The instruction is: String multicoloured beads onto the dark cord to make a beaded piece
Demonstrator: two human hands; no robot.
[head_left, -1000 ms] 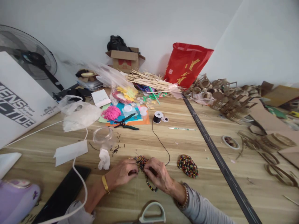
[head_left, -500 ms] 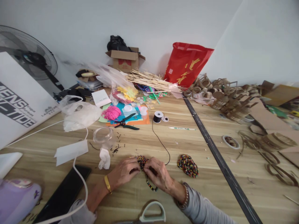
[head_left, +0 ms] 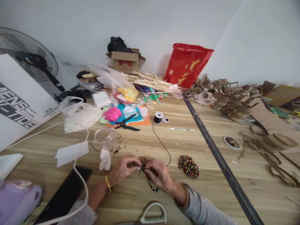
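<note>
My left hand [head_left: 123, 168] and my right hand [head_left: 158, 173] meet over a small piece of multicoloured beadwork [head_left: 143, 161] on the wooden table [head_left: 182, 143]. Both pinch it between fingertips. A short beaded strand [head_left: 152, 187] hangs from it under my right palm. A black cord [head_left: 161, 143] runs from the beadwork up to a black spool [head_left: 158, 117]. A finished oval beaded mat [head_left: 188, 166] lies just right of my right hand.
Near my left hand lie a crumpled tissue [head_left: 104, 159], a clear jar [head_left: 103, 137] and a black tablet [head_left: 63, 196]. Black pliers [head_left: 126, 122], pink yarn [head_left: 111, 113] and coloured paper sit farther back. A red bag [head_left: 187, 65], bamboo sticks [head_left: 150, 80] and cardboard cutouts [head_left: 234, 103] crowd the far side.
My left hand has lifted slightly and its fingers have curled more tightly onto the beadwork. My right hand has barely moved.
</note>
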